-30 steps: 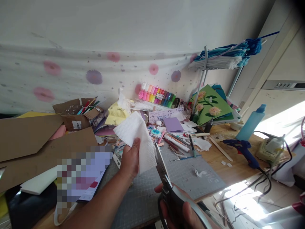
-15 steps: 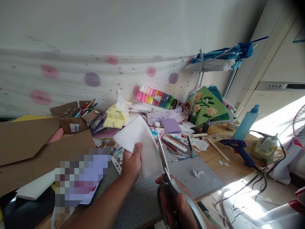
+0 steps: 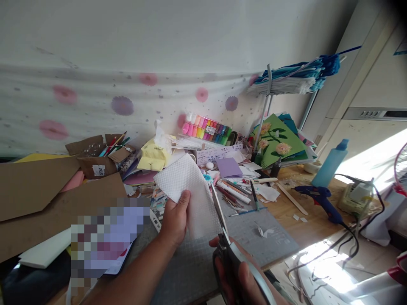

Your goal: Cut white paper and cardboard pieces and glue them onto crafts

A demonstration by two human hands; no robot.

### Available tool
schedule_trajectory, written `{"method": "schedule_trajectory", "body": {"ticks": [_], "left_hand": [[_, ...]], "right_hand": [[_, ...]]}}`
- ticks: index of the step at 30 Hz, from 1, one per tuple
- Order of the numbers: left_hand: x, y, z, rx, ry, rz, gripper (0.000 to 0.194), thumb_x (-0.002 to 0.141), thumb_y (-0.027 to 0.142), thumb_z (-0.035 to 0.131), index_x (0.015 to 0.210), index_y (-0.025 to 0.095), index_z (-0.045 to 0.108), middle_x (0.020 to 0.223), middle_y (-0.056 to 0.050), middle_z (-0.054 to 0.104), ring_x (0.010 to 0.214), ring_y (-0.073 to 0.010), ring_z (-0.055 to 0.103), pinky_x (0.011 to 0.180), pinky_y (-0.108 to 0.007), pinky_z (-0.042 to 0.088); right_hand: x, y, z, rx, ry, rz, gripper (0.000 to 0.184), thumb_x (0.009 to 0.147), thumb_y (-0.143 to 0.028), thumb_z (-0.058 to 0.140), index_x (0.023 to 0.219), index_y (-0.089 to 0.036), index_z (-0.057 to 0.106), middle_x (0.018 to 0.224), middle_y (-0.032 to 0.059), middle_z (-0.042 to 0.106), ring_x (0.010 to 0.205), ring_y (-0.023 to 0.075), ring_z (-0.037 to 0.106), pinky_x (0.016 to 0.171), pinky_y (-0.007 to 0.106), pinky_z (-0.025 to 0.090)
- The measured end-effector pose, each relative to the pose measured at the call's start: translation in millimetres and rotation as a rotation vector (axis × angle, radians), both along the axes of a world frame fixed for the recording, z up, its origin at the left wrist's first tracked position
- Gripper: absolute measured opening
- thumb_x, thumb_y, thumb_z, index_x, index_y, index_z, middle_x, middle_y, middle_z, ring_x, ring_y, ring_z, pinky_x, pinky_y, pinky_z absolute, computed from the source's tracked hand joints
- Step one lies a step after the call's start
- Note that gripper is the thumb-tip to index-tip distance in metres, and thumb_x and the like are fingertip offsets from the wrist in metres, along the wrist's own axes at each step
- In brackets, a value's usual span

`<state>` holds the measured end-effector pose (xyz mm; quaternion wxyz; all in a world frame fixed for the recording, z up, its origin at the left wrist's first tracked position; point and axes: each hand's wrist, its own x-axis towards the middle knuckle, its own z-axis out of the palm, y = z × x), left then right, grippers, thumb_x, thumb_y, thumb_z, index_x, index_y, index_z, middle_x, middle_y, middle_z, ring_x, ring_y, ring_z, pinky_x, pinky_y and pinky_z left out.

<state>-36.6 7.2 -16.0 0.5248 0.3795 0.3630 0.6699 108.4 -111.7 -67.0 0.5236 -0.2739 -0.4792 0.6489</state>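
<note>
A white, dimpled paper towel (image 3: 201, 203) is pinched in my left hand (image 3: 176, 218), thumb on top and fingers hidden behind it. The sheet stands up at a tilt over the grey cutting mat (image 3: 248, 241). My right hand (image 3: 244, 279) grips a pair of scissors (image 3: 227, 243) by the handles. Their blades point up and away, along the towel's right edge. The blades look nearly closed, and I cannot tell whether the towel lies between them.
Left lie cardboard (image 3: 98, 199) and a phone (image 3: 122, 254) with a blurred screen. Pens (image 3: 233, 190) and a purple paper (image 3: 229, 167) clutter the back. At right are a blue glue gun (image 3: 321, 201) with its cord and a blue bottle (image 3: 330, 165). The table edge runs front right.
The towel's upper left corner has tilted slightly to the right. The scissors have shifted a little down and right. Both hands keep their hold.
</note>
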Motion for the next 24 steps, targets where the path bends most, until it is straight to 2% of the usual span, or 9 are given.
{"method": "schedule_trajectory", "body": {"ticks": [4,7,10,15,20,24], "left_hand": [[1.1,0.5,4.0,-0.055,-0.093,-0.111,0.042,0.067,0.040,0.076,0.102,0.017,0.068,0.095,-0.007,0.075,0.092,-0.0255,0.068,0.087,-0.037,0.051],[-0.3,-0.4,4.3,-0.100,-0.132,-0.193,0.035,0.064,0.036,0.079,0.091,0.016,0.070,0.091,-0.008,0.076,0.092,-0.0266,0.069,0.087,-0.039,0.051],[-1.4,-2.7,2.8,-0.126,-0.159,-0.261,0.034,0.062,0.033,0.081,0.090,0.016,0.071,0.090,-0.008,0.076,0.093,-0.0269,0.069,0.088,-0.039,0.051],[-1.5,-6.0,1.7,-0.163,-0.182,-0.368,0.034,0.060,0.029,0.083,0.090,0.016,0.071,0.092,-0.008,0.077,0.094,-0.0268,0.069,0.088,-0.038,0.052],[-1.7,-5.0,1.5,-0.180,-0.200,-0.401,0.031,0.060,0.028,0.084,0.085,0.016,0.071,0.091,-0.006,0.077,0.091,-0.0251,0.070,0.084,-0.035,0.054],[-2.2,-3.2,3.0,-0.179,-0.209,-0.393,0.031,0.057,0.029,0.086,0.081,0.017,0.071,0.079,-0.003,0.077,0.084,-0.0227,0.071,0.080,-0.030,0.055]], "right_hand": [[2.2,2.2,2.9,0.017,0.001,0.068,0.072,0.076,-0.076,0.049,0.120,-0.019,0.048,0.078,-0.0016,0.046,0.047,0.0043,0.039,0.043,0.019,0.028],[5.0,0.1,2.5,-0.031,-0.020,0.054,0.078,0.074,-0.079,0.048,0.125,-0.019,0.044,0.080,-0.0009,0.046,0.049,0.0055,0.037,0.043,0.020,0.030],[7.9,-1.7,1.1,-0.092,-0.024,0.034,0.078,0.074,-0.078,0.049,0.125,-0.020,0.040,0.083,0.0007,0.049,0.052,0.0066,0.037,0.045,0.020,0.033],[11.3,4.5,6.7,0.001,-0.062,0.046,0.076,0.075,-0.079,0.045,0.118,-0.017,0.046,0.069,-0.0024,0.048,0.048,0.0090,0.042,0.048,0.024,0.038],[11.7,10.3,17.9,0.069,-0.104,0.075,0.077,0.073,-0.080,0.046,0.118,-0.017,0.046,0.071,-0.0022,0.048,0.048,0.0090,0.046,0.047,0.023,0.039],[10.2,9.2,22.5,0.108,-0.135,0.096,0.076,0.074,-0.081,0.043,0.115,-0.017,0.047,0.072,-0.0023,0.045,0.047,0.0073,0.043,0.043,0.021,0.036]]}}
